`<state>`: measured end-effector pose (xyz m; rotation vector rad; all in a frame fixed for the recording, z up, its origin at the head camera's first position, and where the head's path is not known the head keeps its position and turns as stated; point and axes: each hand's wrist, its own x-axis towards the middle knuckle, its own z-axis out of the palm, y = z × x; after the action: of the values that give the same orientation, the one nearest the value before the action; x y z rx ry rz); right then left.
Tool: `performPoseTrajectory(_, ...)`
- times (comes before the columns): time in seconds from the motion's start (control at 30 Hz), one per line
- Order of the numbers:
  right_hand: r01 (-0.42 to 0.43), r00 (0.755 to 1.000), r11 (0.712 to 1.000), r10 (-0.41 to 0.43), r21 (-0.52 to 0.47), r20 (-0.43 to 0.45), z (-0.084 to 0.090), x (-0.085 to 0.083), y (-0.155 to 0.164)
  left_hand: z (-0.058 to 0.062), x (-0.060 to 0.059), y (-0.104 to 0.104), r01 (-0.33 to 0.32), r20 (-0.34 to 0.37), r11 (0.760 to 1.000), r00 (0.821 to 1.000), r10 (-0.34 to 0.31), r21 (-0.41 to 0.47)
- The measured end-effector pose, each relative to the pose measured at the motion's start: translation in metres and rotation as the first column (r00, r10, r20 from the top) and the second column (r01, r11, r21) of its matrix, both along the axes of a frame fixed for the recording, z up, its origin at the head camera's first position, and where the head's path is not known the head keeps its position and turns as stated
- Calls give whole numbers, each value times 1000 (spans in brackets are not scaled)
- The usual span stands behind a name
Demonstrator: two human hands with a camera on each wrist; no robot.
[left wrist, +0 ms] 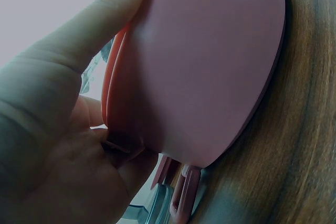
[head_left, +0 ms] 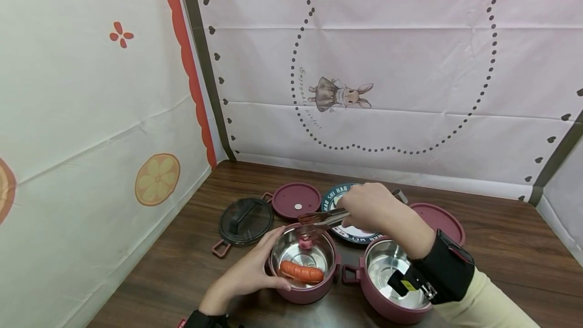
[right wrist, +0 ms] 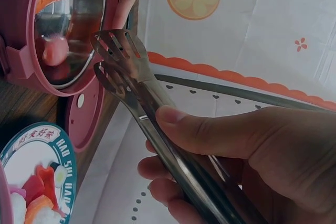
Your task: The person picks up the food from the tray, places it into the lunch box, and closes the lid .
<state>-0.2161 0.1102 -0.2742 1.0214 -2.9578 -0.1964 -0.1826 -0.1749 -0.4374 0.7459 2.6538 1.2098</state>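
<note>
Cupping the near-left wall of the maroon steel-lined pot (head_left: pixel 302 267) with the left hand (head_left: pixel 248 275), fingers curled round the rim and thumb pressed along the outer wall, most likely bracing the pot against sliding on the wooden table (head_left: pixel 150 277). Gripping a pair of metal tongs (head_left: pixel 321 218) in the right hand (head_left: pixel 371 206), thumb on top and fingers wrapped beneath, squeezing the two arms nearly together while pinching nothing between the slotted tips. Hovering those tips just above the pot's far rim, ahead of and leftward from the right fingertips, with the tongs' long axis running roughly level from the hand toward the left. Lying in the pot, beneath the tips, a small pink piece (head_left: pixel 305 242), and nearer the left fingers an orange sausage (head_left: pixel 301 272) stretched crosswise, left to right. Sitting just behind the right knuckles, a printed plate (head_left: pixel 334 199) of food, probably kept close for short carries. Resting under the right wrist, a second open pot (head_left: pixel 391 280); lying beyond the left fingertips, a glass lid (head_left: pixel 245 220) and a maroon lid (head_left: pixel 296 199).
</note>
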Motion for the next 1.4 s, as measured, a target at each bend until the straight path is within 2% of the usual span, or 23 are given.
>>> performPoseTrajectory(0.67, 66, 998, 998, -66, 15, 0, -1, -8, 9, 1, 1, 1, -8, -1, 1000, 1000, 8, 2)
performPoseTrajectory(0.9, 93, 996, 996, -93, 3, 4, -4, -15, 19, 1, 1, 1, -9, -2, 1000, 1000, 9, -2)
performPoseTrajectory(1.13, 133, 989, 991, -132, -10, 63, -6, -21, 32, 0, 1, 1, -10, 1, 1000, 1000, 10, -1)
performPoseTrajectory(1.4, 123, 992, 991, -122, -43, 37, -4, -25, 48, 0, 1, 1, -10, 2, 1000, 1000, 10, 0)
